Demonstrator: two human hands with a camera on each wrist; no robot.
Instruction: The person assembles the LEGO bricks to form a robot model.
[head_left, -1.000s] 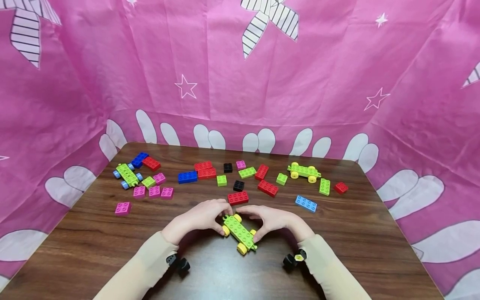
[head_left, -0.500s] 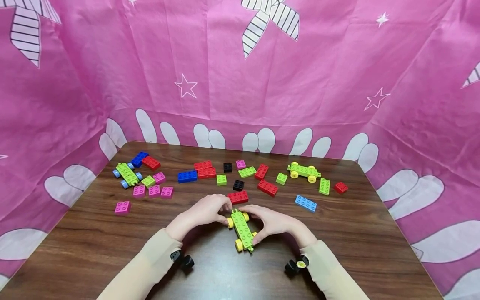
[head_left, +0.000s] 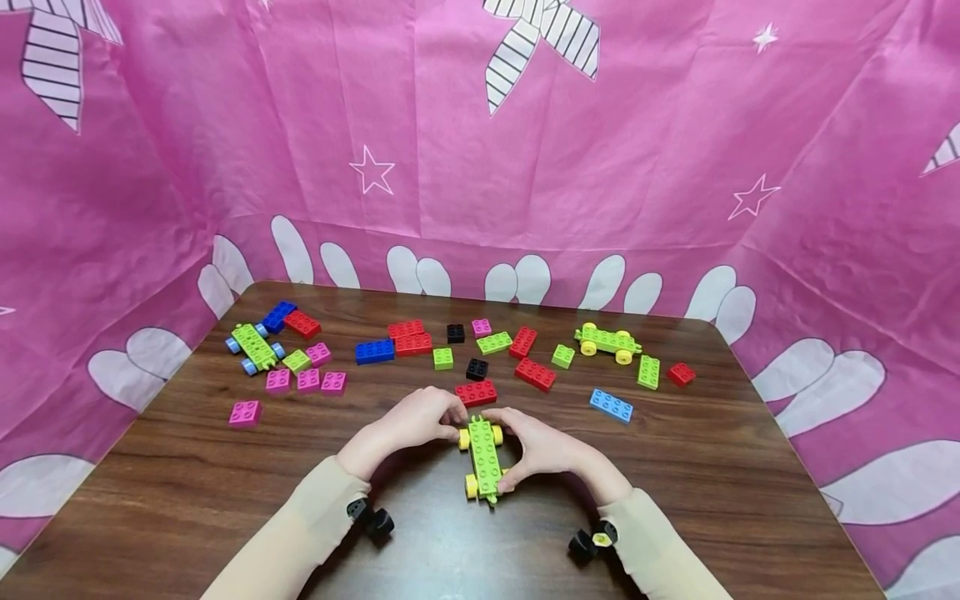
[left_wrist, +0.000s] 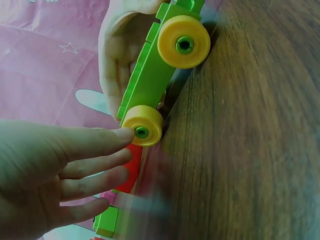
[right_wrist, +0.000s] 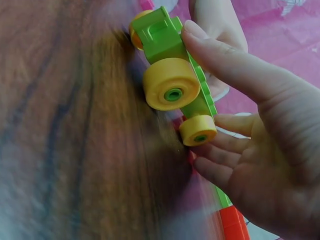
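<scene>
A lime-green toy car base (head_left: 485, 458) with studs and yellow wheels stands in front of me, its length pointing nearly straight away. My right hand (head_left: 546, 447) holds it from the right, thumb on the near end and fingers reaching to the far wheel. In the right wrist view the thumb tip (right_wrist: 196, 31) presses the studded edge. My left hand (head_left: 420, 417) is at the far left wheel (left_wrist: 142, 126), its thumb tip touching it while the other fingers extend loosely past the end. A red brick (head_left: 476, 392) lies just beyond both hands.
Several loose bricks spread across the back of the wooden table (head_left: 172, 500). A blue-wheeled car base (head_left: 254, 347) is at back left, a yellow-wheeled one (head_left: 609, 341) at back right. A light-blue brick (head_left: 611, 405) lies to the right, a pink brick (head_left: 244, 413) to the left.
The car base has turned clockwise from a slant to almost straight, its far end swinging right. My left hand has shifted right and slightly away; the right hand stays close to it.
</scene>
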